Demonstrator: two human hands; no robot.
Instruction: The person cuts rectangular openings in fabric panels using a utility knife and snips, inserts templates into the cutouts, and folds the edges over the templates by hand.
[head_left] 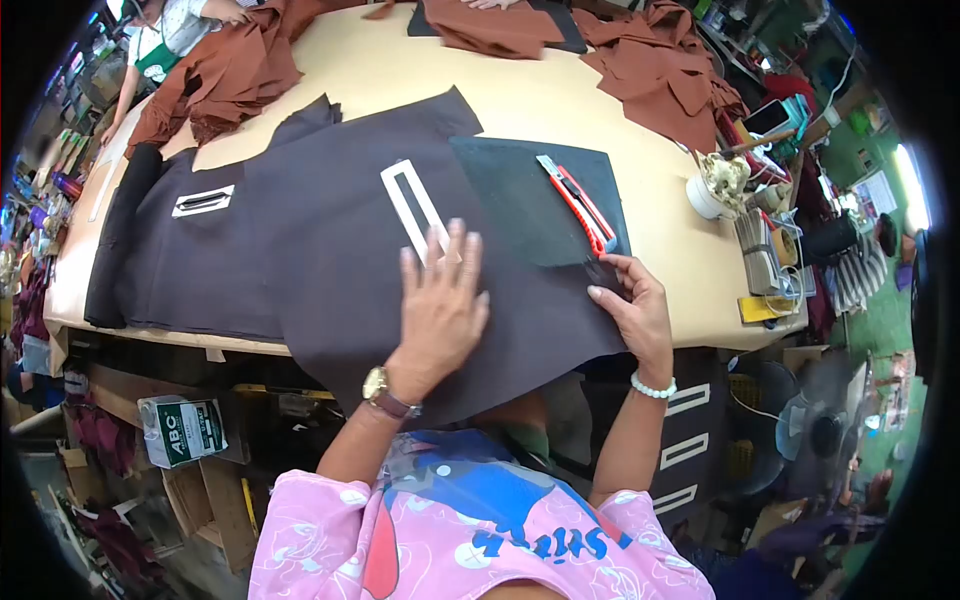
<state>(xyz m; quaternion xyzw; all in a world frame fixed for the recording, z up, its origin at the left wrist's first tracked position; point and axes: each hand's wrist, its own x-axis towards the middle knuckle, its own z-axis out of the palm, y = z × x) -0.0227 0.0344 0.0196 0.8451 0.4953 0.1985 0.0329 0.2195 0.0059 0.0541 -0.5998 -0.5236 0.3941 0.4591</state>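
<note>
Nearest to us, the left hand [443, 310] lies flat with its fingers spread on the dark cloth [340, 230], fingertips over the near end of the white slotted strip [405, 200]; the right hand [640, 305] pinches the cloth's edge between thumb and fingers. If we tugged that edge unevenly, the cloth could crease or slide and the strip skew with it — only one end is covered by fingers. The same pull might knock the red cutter [580, 208], whose handle ends at the right fingertips; we cannot tell whether they touch. The cloth looks plain and matte, drooping over the near edge of the table [380, 60] and partly overlying the dark green mat [500, 185]. The strip looks thin and flat, with one long slot, and lies aslant. Farthest off, brown cloth [660, 80] is heaped.
</note>
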